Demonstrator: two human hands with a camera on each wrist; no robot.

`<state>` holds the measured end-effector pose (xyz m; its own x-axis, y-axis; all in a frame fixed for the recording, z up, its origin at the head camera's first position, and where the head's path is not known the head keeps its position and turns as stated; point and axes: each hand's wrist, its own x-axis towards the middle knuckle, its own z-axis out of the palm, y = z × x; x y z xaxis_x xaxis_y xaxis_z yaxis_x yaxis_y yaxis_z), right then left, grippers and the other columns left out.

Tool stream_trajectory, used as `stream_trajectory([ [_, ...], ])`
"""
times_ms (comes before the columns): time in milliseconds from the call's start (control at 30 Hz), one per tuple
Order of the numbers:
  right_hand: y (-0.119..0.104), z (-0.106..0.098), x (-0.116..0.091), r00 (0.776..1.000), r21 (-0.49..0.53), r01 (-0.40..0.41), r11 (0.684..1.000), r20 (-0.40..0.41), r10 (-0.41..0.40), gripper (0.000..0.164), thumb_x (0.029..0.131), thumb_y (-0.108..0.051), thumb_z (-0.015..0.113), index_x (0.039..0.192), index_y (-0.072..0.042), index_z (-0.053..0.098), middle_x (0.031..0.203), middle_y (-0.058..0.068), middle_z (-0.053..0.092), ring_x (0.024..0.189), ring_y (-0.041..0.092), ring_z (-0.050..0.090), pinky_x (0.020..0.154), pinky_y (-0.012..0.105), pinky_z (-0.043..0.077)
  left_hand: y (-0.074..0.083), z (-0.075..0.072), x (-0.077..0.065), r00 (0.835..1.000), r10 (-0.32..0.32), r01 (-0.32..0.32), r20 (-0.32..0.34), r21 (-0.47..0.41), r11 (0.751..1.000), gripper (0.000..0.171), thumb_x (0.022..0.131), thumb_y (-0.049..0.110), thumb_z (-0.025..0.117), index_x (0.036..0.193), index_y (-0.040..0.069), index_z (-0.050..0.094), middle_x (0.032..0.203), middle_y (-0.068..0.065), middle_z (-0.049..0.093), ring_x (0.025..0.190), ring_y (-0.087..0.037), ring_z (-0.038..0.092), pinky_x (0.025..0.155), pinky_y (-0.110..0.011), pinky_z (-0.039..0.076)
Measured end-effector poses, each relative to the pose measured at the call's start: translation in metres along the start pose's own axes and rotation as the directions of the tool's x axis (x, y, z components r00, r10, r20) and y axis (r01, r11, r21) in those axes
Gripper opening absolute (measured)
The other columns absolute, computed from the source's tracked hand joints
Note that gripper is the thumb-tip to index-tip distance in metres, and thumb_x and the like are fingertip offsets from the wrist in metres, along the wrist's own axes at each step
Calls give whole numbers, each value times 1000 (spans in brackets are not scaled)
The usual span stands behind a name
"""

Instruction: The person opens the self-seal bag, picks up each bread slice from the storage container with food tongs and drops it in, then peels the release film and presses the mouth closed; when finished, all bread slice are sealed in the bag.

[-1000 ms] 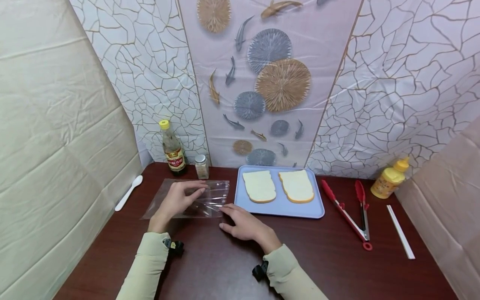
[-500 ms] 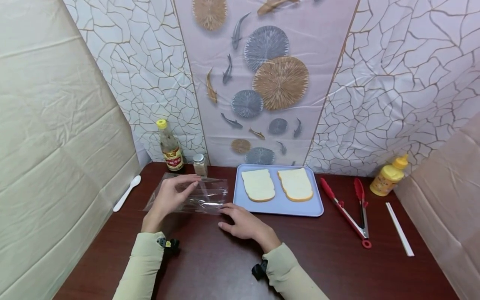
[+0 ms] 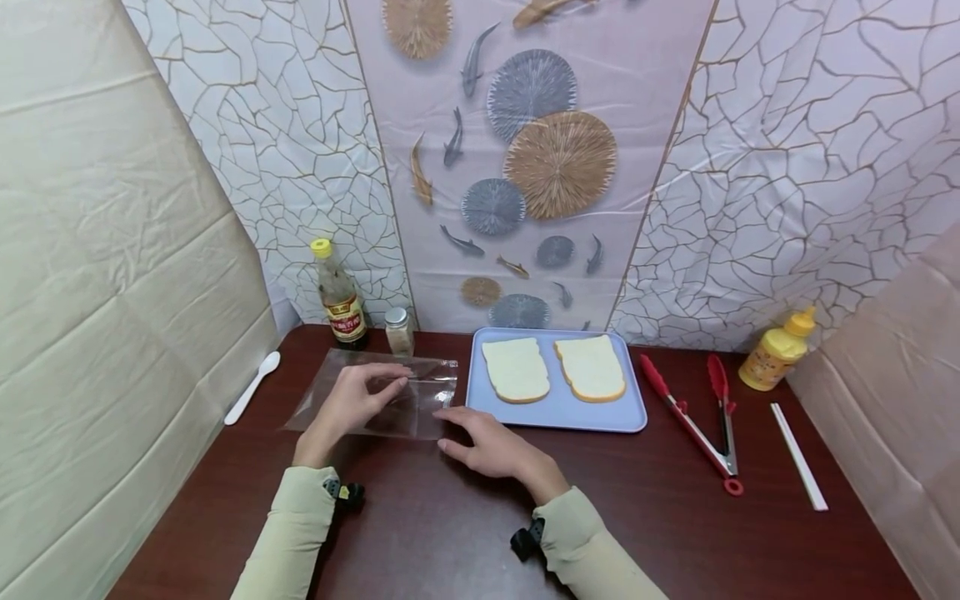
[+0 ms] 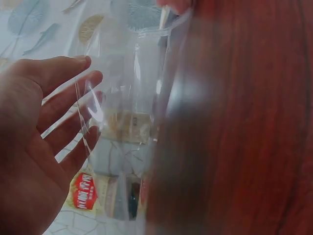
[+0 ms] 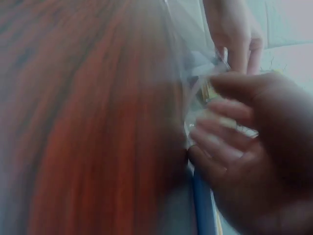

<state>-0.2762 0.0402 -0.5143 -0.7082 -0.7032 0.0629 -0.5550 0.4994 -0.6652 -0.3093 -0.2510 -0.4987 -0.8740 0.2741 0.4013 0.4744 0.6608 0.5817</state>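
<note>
A clear plastic bag [image 3: 401,423] lies at the left of the dark wood table, its opening strip toward the right. My left hand [image 3: 358,402] is over the bag, thumb and fingers apart; in the left wrist view the fingertips are at the film [image 4: 124,83]. My right hand [image 3: 491,442] has its fingertips at the bag's right edge, near the front corner of the tray; its thumb is apart from the fingers. The right wrist view is blurred, so exact contact is hard to tell. Two bread slices [image 3: 516,369] lie on the blue tray [image 3: 558,417].
Behind the bag stand a sauce bottle [image 3: 343,304] with a yellow cap and a small seasoning jar [image 3: 399,332]. A white spoon [image 3: 252,388] lies at the left. Red tongs [image 3: 697,429], a yellow squeeze bottle [image 3: 776,354] and white chopsticks [image 3: 799,457] are at the right.
The film rose and crumpled under my left hand half a second ago, and now lies flatter. My left hand shifted left, then back right. The right hand stays almost in place.
</note>
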Motion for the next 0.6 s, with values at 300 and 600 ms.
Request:
stream_trajectory([
  [300, 25, -39, -52, 960, 106, 103, 989, -270, -71, 39, 109, -17, 67, 146, -5, 67, 145, 11, 71, 135, 27, 68, 112, 53, 55, -4, 3, -2, 1000, -4, 4, 8, 8, 1000, 19, 101, 22, 79, 119, 17, 84, 116, 3, 84, 105, -17, 80, 96, -49, 63],
  [600, 91, -105, -146, 772, -64, -104, 992, -634, 40, 40, 95, 3, 79, 134, 1, 72, 124, 21, 76, 109, 39, 72, 90, 43, 65, -3, 8, -2, 999, -24, 24, 39, -10, 1000, 19, 104, 24, 76, 121, 17, 83, 108, 2, 84, 43, -5, 56, 61, -28, 54],
])
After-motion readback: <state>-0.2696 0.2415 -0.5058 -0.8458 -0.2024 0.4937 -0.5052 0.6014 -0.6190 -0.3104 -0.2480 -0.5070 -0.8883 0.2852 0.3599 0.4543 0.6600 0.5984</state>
